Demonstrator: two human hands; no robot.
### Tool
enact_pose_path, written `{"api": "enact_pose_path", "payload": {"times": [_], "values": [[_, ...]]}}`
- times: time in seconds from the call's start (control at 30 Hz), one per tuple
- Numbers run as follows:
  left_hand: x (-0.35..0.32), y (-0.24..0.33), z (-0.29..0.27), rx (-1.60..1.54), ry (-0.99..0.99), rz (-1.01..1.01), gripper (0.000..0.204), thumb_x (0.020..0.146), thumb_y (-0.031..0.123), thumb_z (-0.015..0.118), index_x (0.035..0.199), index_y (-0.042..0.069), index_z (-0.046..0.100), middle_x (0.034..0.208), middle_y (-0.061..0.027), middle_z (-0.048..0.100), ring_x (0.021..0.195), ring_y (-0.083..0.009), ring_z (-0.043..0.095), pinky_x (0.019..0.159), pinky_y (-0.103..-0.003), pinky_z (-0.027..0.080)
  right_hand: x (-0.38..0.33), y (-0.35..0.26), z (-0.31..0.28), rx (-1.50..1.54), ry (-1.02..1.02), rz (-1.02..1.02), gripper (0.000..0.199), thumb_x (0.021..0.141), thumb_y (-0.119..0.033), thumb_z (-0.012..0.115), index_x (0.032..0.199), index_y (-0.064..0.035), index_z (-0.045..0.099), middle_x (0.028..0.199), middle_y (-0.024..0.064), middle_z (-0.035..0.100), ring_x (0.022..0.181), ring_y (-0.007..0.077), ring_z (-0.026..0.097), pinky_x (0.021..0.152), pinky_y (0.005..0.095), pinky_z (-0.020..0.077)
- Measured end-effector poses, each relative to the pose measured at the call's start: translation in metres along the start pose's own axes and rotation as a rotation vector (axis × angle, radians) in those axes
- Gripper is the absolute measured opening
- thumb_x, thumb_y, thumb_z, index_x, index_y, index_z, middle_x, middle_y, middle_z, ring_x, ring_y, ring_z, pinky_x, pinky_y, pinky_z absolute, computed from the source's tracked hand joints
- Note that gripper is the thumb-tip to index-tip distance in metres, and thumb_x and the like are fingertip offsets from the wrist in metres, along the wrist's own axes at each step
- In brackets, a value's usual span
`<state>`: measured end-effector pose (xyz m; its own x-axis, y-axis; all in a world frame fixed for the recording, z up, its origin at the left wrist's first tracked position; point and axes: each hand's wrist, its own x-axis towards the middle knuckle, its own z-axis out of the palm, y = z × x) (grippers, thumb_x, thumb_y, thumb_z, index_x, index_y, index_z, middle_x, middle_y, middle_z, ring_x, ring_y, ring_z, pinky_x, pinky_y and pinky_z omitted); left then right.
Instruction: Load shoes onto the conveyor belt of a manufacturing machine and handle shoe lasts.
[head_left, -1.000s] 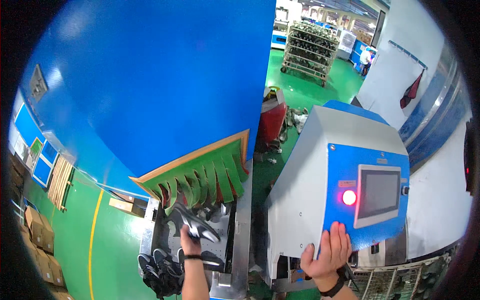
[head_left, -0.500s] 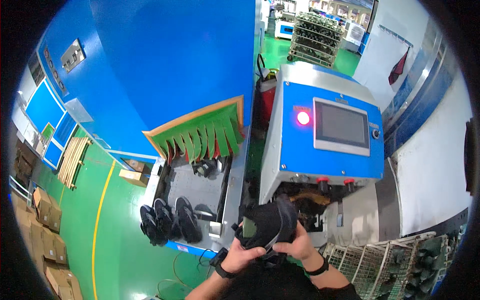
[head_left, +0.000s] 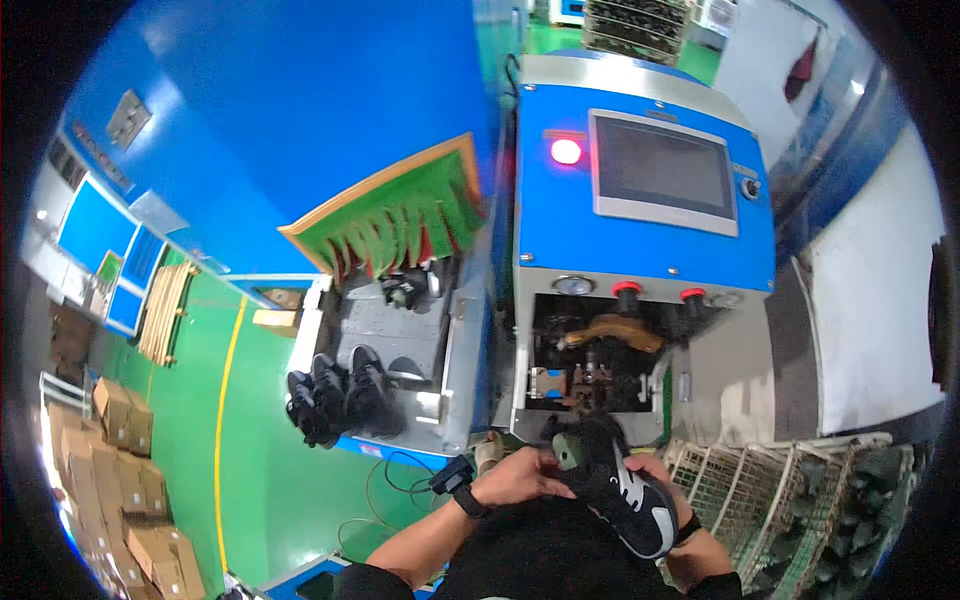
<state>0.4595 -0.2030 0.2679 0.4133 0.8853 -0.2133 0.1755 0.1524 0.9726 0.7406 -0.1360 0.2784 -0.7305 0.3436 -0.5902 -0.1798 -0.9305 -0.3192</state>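
Note:
A black shoe upper [head_left: 603,468] with white side stripes and a white patch at one end is between my two hands, close to my body. A green block [head_left: 567,450] shows in its opening. My left hand [head_left: 525,475] grips it near the green block, thumb and fingers closed. My right hand [head_left: 660,478] is wrapped round its far side, partly hidden by the shoe. Just beyond is the machine's opening, with a metal clamp [head_left: 590,382] and a brown curved part [head_left: 620,330].
The blue machine panel [head_left: 560,225] has a screen [head_left: 664,168] and a lit red lamp [head_left: 566,151]. On the left, several black shoes [head_left: 365,385] stand on a conveyor [head_left: 385,335] below a green strip curtain [head_left: 395,230]. A wire rack [head_left: 740,490] is at right, boxes [head_left: 125,415] far left.
The shoe has turned over and come lower and to the right, so its striped side now shows. Both hands moved with it. The view has tilted downward, showing more of the machine's opening.

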Motion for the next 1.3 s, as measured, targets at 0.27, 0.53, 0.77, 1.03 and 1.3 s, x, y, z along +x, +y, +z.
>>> {"api": "enact_pose_path", "payload": {"times": [0.27,0.53,0.77,1.03,1.3], "values": [[-0.004,0.019,0.021,0.058,-0.146,0.11,0.026,0.095,0.026,0.07,0.084,0.003,0.069,0.066,-0.0039,0.059,0.07,-0.0106,0.056,0.062,-0.031,0.046,-0.01,0.02,-0.012,0.3,0.214,-0.359,0.079,0.067,0.001,0.07,0.142,0.0053,0.045,0.13,0.0189,0.061,0.115,0.0291,0.064,0.1,0.0389,0.0509],[-0.012,0.068,0.001,-0.326,-0.247,0.02,0.021,0.098,0.022,0.065,0.091,0.003,0.07,0.072,-0.0009,0.057,0.066,-0.0099,0.053,0.063,-0.026,0.044,0.001,-0.031,0.015,-0.44,0.433,-0.704,0.095,0.068,0.0,0.076,0.153,-0.0012,0.035,0.13,0.0114,0.06,0.11,0.0194,0.061,0.097,0.0305,0.0475],[0.018,0.007,-0.014,-0.628,0.082,-0.422,0.021,0.097,0.024,0.065,0.088,0.006,0.068,0.071,0.0028,0.059,0.06,-0.0056,0.049,0.054,-0.021,0.036,0.032,-0.061,0.029,-1.224,0.719,-0.89,0.089,0.071,-0.01,0.08,0.152,-0.0113,0.042,0.121,0.0138,0.062,0.109,0.0237,0.062,0.095,0.0339,0.048],[0.054,-0.049,-0.006,-0.907,0.417,-0.515,0.015,0.095,0.018,0.064,0.096,0.004,0.068,0.076,-0.0004,0.062,0.061,-0.011,0.056,0.055,-0.026,0.046,0.103,-0.062,0.054,-1.92,0.963,-0.557,0.084,0.073,-0.027,0.074,0.15,-0.0333,0.042,0.119,0.0245,0.052,0.101,0.0451,0.06,0.083,0.0511,0.0525],[0.062,-0.084,-0.018,-1.028,0.381,-0.467,0.019,0.099,0.026,0.061,0.09,0.01,0.065,0.07,0.0012,0.057,0.056,-0.0129,0.055,0.049,-0.03,0.047,0.131,-0.086,0.066,-1.948,1.082,-0.384,0.087,0.082,-0.029,0.069,0.155,-0.0168,0.026,0.121,0.0346,0.046,0.093,0.0523,0.06,0.078,0.0559,0.0525]]}}
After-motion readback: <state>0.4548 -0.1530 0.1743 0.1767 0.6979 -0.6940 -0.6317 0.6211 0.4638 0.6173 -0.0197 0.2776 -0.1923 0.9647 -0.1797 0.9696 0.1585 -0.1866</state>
